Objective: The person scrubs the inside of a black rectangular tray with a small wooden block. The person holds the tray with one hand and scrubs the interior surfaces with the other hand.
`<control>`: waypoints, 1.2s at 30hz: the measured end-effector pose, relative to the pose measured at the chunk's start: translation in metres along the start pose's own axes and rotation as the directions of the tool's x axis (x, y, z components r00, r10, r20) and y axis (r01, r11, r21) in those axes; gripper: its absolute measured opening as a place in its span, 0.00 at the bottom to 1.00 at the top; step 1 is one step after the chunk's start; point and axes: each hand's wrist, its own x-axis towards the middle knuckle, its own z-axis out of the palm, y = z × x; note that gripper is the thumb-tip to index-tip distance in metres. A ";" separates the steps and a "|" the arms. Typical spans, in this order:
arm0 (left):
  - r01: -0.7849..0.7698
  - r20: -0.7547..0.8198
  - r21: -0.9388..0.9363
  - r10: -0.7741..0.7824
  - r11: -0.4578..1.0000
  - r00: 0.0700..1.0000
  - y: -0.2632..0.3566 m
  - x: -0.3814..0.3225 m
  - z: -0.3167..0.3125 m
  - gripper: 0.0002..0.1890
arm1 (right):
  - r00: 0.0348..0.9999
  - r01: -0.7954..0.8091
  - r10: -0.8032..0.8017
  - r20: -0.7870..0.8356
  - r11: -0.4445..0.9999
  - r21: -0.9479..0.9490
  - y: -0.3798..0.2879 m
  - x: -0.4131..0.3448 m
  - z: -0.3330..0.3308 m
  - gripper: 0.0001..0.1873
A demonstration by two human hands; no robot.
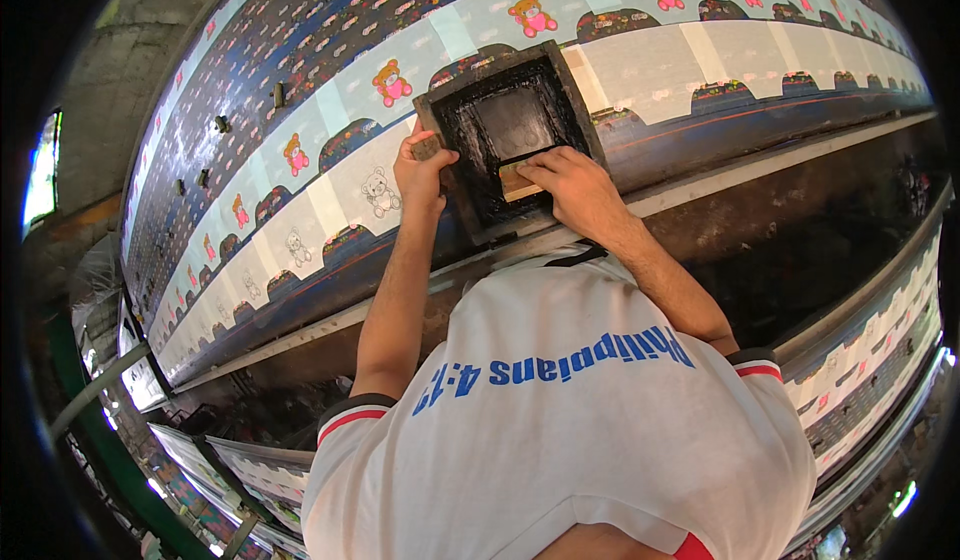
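Observation:
A screen-printing frame of dark, ink-stained wood lies on a row of pale fabric pieces. Black ink coats the inside around its mesh. My left hand grips a small wooden block at the frame's left side. Inside the frame, near its lower right, my right hand holds a wooden-handled squeegee against the screen. Left of the frame, one fabric piece bears a black bear outline. The pieces to the right of the frame show no outline.
Behind lies a row of pieces with coloured bears. Small dark blocks are scattered over the patterned printing table. A pale rail borders its near edge. Another table with fabric pieces stands behind me at right.

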 end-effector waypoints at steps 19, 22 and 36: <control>-0.315 0.087 0.371 0.305 0.873 0.948 -0.018 0.007 -0.007 0.23 | 0.990 0.115 -0.111 -0.092 0.992 0.044 0.036 0.089 0.014 0.28; -0.252 0.092 0.321 0.235 0.913 0.968 -0.014 0.004 -0.006 0.22 | 0.992 0.121 -0.121 -0.019 0.993 -0.011 0.041 0.119 0.015 0.26; -0.312 0.008 0.236 0.320 0.920 0.948 -0.033 0.013 -0.007 0.18 | 0.776 0.326 -0.340 0.531 0.937 0.124 0.026 0.105 -0.013 0.28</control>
